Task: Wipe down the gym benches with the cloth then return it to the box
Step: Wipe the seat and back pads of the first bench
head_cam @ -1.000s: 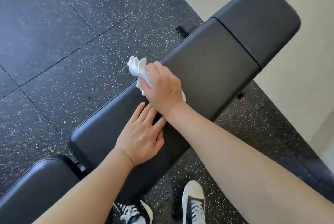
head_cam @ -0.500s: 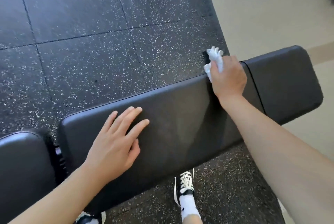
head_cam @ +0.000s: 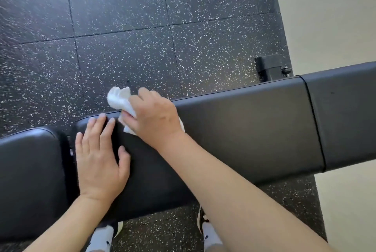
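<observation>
Nearest the camera, two feet in white socks and dark shoes (head_cam: 204, 221) stood on the speckled rubber floor (head_cam: 126, 54), close against the near edge of the bench, which put both arms within easy reach of the padding. The left hand (head_cam: 99, 162) lay flat on the long black pad (head_cam: 244, 135) near its left end, fingers (head_cam: 92, 127) straight and slightly spread, thumb out to the side; it held nothing, and it was probably there to brace the body and steady the bench while the other arm worked. Just to its left, across a narrow gap, sat a separate seat pad (head_cam: 30, 170).

Beyond it, the right hand (head_cam: 154, 119) pressed the white cloth (head_cam: 120, 101) onto the pad at its far edge, just beside the left fingertips. Its fingers were curled round the bunched cloth, a crumpled tuft of which stuck out past the knuckles over the floor. Bunching it that way likely gave a firm pad to push along the upholstery. A seam (head_cam: 314, 125) crossed the pad far to the right, and a black frame foot (head_cam: 270, 67) stood behind. No box was in view, so the wiping looked unfinished.
</observation>
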Tool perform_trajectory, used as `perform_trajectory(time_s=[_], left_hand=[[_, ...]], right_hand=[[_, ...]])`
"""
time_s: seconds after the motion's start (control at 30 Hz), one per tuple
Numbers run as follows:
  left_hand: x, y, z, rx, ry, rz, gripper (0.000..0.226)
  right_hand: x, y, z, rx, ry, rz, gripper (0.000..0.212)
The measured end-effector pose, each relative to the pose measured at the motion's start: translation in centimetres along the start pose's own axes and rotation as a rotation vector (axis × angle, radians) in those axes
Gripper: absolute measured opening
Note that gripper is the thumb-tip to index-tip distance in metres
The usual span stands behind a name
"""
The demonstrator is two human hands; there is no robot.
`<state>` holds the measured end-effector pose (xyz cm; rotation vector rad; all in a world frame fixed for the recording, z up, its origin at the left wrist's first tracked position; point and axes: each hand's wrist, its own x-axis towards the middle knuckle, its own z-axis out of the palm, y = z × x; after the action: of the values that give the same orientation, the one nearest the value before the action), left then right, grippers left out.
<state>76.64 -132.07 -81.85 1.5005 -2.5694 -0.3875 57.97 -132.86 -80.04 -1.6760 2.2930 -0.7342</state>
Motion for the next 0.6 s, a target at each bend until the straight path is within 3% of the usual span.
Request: perform_trajectory(time_s=[0.07,0.17,0.3,0.43,0.5,0.6], left_hand=[[0.0,0.2,-0.2,0.006,0.002,-0.016,0.068],[0.0,0.0,-0.1,0.015,0.003,-0.011,0.068],[0.0,-0.3,0.2,0.001,-0.002,-0.011,0.069],[-0.1,-0.5,0.2,-0.021,-0.010,-0.013,0.069],[-0.1,-0.5,0.0,-0.031,-0.023,-0.018,0.069],[0.1,-0.4,-0.7,-0.084,-0.071,-0.032,0.068]], right_hand=[[-0.3,3.7,-1.8,-0.103,0.036,-0.027,0.021],[-0.4,12.2,-6.4,-0.439,0.037,-0.036,0.032],[0.1,21.0,-12.3,-0.693,-0.110,0.227,0.039],[1.2,20.1,-10.7,-0.587,-0.173,0.595,0.046],[2.2,16.0,-8.4,-0.598,-0.246,0.493,0.049],[3.2,6.7,-3.9,-0.527,-0.331,0.109,0.041]])
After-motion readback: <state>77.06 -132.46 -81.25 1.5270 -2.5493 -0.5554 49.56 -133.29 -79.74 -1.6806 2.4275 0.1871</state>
